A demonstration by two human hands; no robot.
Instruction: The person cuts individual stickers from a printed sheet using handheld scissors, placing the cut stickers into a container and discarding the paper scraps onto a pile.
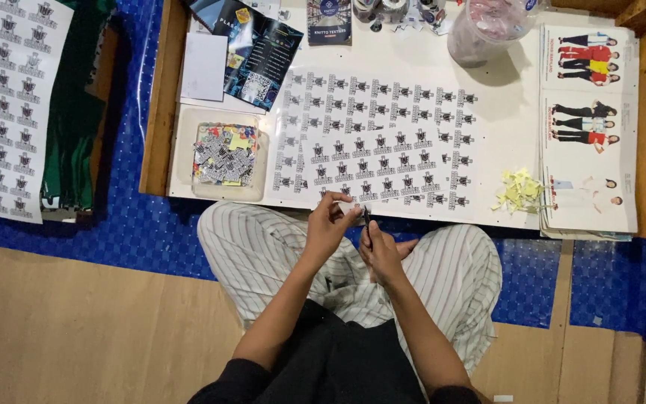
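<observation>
Two sticker sheets [383,142] overlap at centre, one tray [222,155] at left. Left hand [328,224] pinches the sheet edge; right hand [381,254] is clamped on a dark tool [366,218].

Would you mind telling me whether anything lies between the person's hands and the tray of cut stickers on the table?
Nothing visible does. The left hand and right hand work at the sticker sheet by the table edge; the tray sits to their left, with only bare table and sheet between.

You're in a home craft workspace, seated cross-legged on the floor at a low wooden table [160,112], printed sticker sheets [383,142], tray of cut stickers [222,155], paper scraps [519,188], blue floor mat [136,217].
</observation>
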